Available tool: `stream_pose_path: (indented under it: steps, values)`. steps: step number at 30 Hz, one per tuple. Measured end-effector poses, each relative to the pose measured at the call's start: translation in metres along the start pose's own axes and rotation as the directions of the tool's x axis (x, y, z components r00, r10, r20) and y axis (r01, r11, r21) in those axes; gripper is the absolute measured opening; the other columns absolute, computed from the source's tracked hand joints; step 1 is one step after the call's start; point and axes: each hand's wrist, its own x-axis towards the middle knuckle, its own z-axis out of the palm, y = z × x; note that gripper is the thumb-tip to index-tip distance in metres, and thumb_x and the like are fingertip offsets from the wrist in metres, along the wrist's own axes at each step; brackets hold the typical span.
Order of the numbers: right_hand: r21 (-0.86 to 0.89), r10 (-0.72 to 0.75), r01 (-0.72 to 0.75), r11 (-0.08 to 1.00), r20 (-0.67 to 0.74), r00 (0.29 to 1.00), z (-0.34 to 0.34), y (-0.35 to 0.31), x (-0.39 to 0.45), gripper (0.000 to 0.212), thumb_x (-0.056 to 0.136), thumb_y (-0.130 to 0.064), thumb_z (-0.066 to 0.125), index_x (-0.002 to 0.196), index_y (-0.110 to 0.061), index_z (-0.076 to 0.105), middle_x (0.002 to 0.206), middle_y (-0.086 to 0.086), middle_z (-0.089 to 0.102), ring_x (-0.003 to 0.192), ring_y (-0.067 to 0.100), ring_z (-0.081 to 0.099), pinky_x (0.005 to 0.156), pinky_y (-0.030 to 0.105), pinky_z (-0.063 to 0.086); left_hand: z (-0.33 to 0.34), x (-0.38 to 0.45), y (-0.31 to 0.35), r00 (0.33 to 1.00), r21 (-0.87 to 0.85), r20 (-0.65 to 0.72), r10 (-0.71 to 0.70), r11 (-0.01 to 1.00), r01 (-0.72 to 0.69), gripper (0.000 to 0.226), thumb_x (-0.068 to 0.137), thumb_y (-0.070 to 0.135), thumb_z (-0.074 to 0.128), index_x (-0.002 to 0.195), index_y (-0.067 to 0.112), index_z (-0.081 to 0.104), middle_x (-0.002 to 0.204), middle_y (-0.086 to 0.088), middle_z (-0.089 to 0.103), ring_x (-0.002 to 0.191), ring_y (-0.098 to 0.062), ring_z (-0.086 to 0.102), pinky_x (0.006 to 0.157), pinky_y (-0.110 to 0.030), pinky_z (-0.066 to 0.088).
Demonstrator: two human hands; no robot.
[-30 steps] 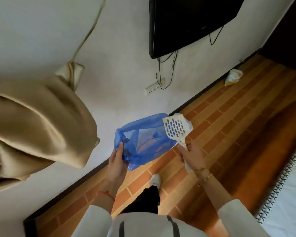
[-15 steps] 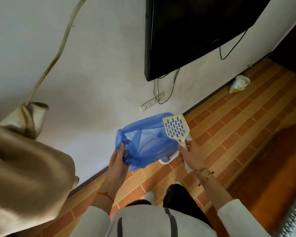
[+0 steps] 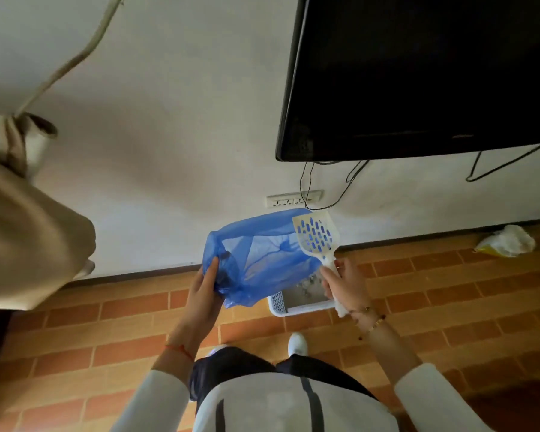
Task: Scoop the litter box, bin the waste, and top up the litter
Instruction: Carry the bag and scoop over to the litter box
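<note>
So the litter box (image 3: pixel 296 302) is on the brick-pattern floor (image 3: pixel 449 294) right by the wall, just past my feet, and most of it's hidden behind the blue bag (image 3: pixel 256 260) I'm holding over it. Only the near corner and a patch of grey litter show, so I can't say how much needs scooping.

My left hand (image 3: pixel 205 286) has its fingers curled into the bag's bunched edge to keep the mouth open. My right hand (image 3: pixel 345 283) is clamped round the handle of the white slotted scoop (image 3: pixel 317 240), and there's something white tucked in that grip too, can't make out what. Scoop looks empty.

Biggest worry: the bag's thin and floppy, so if my left grip slips the mouth folds shut and clumps land on the floor.

There's a TV (image 3: pixel 418 73) above, a power strip (image 3: pixel 293 199) under it, and a crumpled plastic bag (image 3: pixel 507 244) off right. No spare litter in sight.
</note>
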Motion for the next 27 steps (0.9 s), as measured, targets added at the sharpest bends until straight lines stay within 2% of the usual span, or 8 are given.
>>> stream_pose_path:
  steps: [4,7,10,13,15,18,22,27]
  values:
    - [-0.058,-0.066,0.073,0.996,0.115,0.991,-0.026,0.003,0.017,0.022,0.092,-0.016,0.060,0.102,0.000,0.050,0.064,0.009,0.060,0.041,0.009,0.052,0.039,0.016,0.043,0.024,-0.019,-0.025,0.995,-0.065,-0.093,0.045,0.997,-0.051,0.062,0.087,0.048,0.060,0.136,0.011,0.052,0.135,-0.016,0.056,0.128,-0.030,0.051,0.113,-0.055,0.030]
    - [-0.083,-0.085,0.102,0.991,0.184,0.979,-0.034,0.007,0.024,0.020,0.092,-0.016,0.060,0.101,-0.002,0.048,0.064,0.008,0.059,0.035,0.001,0.049,0.037,0.013,0.041,0.038,-0.032,-0.034,0.985,-0.085,-0.156,0.074,0.992,-0.089,0.060,0.081,0.051,0.067,0.129,0.017,0.059,0.135,-0.015,0.057,0.127,-0.030,0.052,0.110,-0.051,0.036]
    - [-0.068,-0.085,0.103,0.992,0.227,0.970,-0.035,0.010,0.025,0.017,0.092,-0.014,0.059,0.099,-0.004,0.047,0.065,0.010,0.059,0.043,0.012,0.050,0.038,0.015,0.042,0.045,-0.043,-0.041,0.975,-0.109,-0.208,0.076,0.989,-0.100,0.065,0.080,0.051,0.067,0.133,0.014,0.055,0.134,-0.016,0.057,0.127,-0.030,0.052,0.104,-0.044,0.044]
    - [-0.076,-0.083,0.106,0.991,0.256,0.963,-0.031,0.014,0.026,0.017,0.090,-0.015,0.060,0.098,-0.007,0.048,0.067,0.011,0.061,0.049,0.018,0.052,0.044,0.024,0.047,0.048,-0.053,-0.046,0.962,-0.150,-0.261,0.084,0.981,-0.126,0.084,0.067,0.059,0.075,0.132,0.010,0.053,0.126,-0.012,0.064,0.118,-0.022,0.060,0.089,-0.031,0.054]
    - [-0.089,-0.086,0.113,0.990,0.265,0.960,-0.026,0.015,0.025,0.018,0.089,-0.017,0.061,0.098,-0.007,0.049,0.066,0.010,0.062,0.049,0.019,0.053,0.046,0.028,0.048,0.046,-0.060,-0.049,0.950,-0.165,-0.304,0.076,0.978,-0.131,0.090,0.066,0.060,0.076,0.135,0.008,0.050,0.129,-0.014,0.061,0.121,-0.024,0.058,0.096,-0.037,0.051]
    - [-0.079,-0.098,0.124,0.989,0.275,0.956,-0.018,0.015,0.017,0.017,0.089,-0.016,0.061,0.097,-0.008,0.049,0.065,0.007,0.061,0.048,0.018,0.053,0.046,0.026,0.046,0.041,-0.070,-0.052,0.933,-0.168,-0.353,0.068,0.977,-0.135,0.080,0.080,0.053,0.067,0.141,0.006,0.044,0.139,-0.020,0.052,0.130,-0.032,0.049,0.107,-0.050,0.038]
    - [-0.078,-0.131,0.159,0.984,0.287,0.949,-0.011,0.013,0.007,0.015,0.089,-0.016,0.061,0.095,-0.008,0.049,0.062,0.005,0.059,0.045,0.016,0.051,0.043,0.023,0.044,0.041,-0.082,-0.051,0.921,-0.206,-0.390,0.017,0.973,-0.106,0.057,0.093,0.037,0.048,0.140,0.004,0.043,0.136,-0.018,0.055,0.126,-0.030,0.053,0.103,-0.045,0.043]
    - [-0.044,-0.148,0.169,0.985,0.307,0.940,-0.007,0.019,0.004,0.016,0.088,-0.015,0.062,0.094,-0.007,0.049,0.060,0.007,0.060,0.047,0.020,0.051,0.050,0.029,0.046,0.037,-0.086,-0.066,0.865,-0.258,-0.501,-0.039,0.960,-0.106,0.048,0.101,0.029,0.038,0.140,0.001,0.043,0.139,-0.024,0.049,0.129,-0.034,0.049,0.107,-0.051,0.037]
